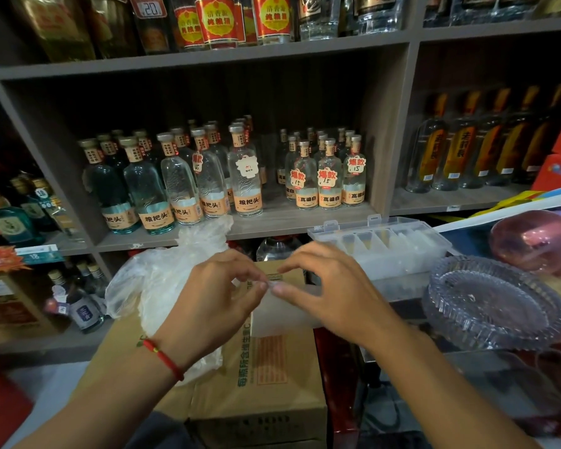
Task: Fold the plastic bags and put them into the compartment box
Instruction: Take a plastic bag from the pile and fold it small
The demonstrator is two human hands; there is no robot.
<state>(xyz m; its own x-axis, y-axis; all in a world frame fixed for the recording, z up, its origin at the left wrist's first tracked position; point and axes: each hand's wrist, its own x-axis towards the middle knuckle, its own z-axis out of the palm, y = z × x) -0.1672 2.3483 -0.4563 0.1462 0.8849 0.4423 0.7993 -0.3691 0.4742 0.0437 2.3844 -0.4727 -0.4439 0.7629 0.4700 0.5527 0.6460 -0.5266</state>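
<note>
A grey wooden shelf unit (318, 56) fills the background, its middle bay lined with clear glass liquor bottles (245, 176) whose orange labels read 粮把头 on the left group and 高粱白 on the right group, the latter with red tags reading 爆款 and a handwritten 15. Below it stands a brown cardboard carton (266, 387) printed with green characters and an orange panel too blurred to read in full. A crumpled heap of translucent white plastic bags (162, 280) lies on the carton's left half. To the right sit a round ribbed clear glass dish (493, 303) and, behind it, an open clear plastic compartment box (386, 244) with folded whitish pieces in several of its cells. Over the carton, a flattened translucent plastic bag (282, 314) is pinched at its top edge by the left hand (221, 296), which has a red string bracelet (164, 359) at the wrist, and the right hand (324, 286), fingertips nearly meeting.
</note>
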